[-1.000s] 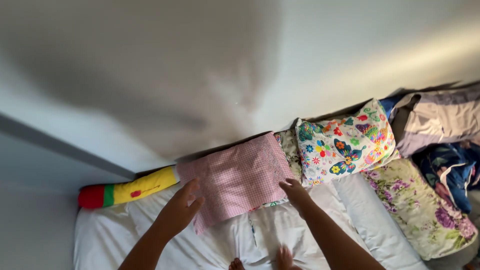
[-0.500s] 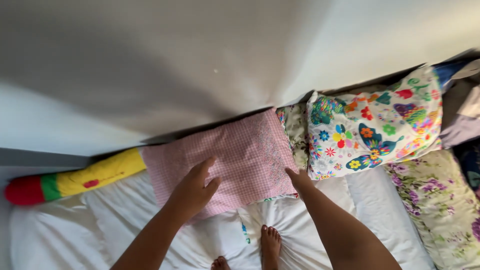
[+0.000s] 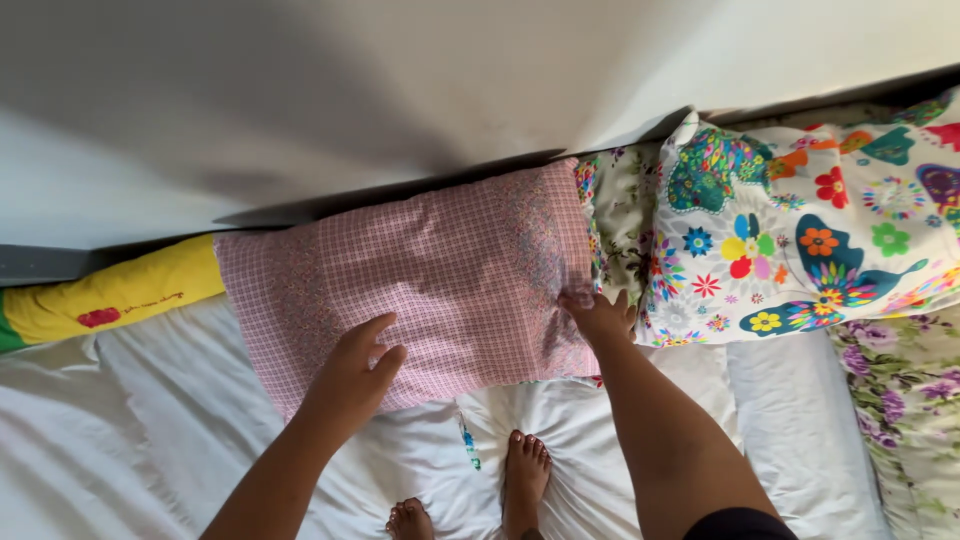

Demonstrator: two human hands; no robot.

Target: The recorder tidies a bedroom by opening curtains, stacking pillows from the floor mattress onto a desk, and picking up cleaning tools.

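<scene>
Pink checked pillow (image 3: pixel 440 275): rectangular, soft, covered in fine pink-and-white gingham with a denser small-print band near its right end. Lies flat, long side running along the wall, on white bedding. Its left end overlaps a yellow bolster; its right end sits just beside a floral pillow. Surface slightly rumpled, lower edge a little uneven.

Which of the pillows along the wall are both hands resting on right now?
The pink checked pillow in the middle: left hand and right hand both press its near edge. The yellow bolster and the butterfly-print pillow lie untouched.
</scene>
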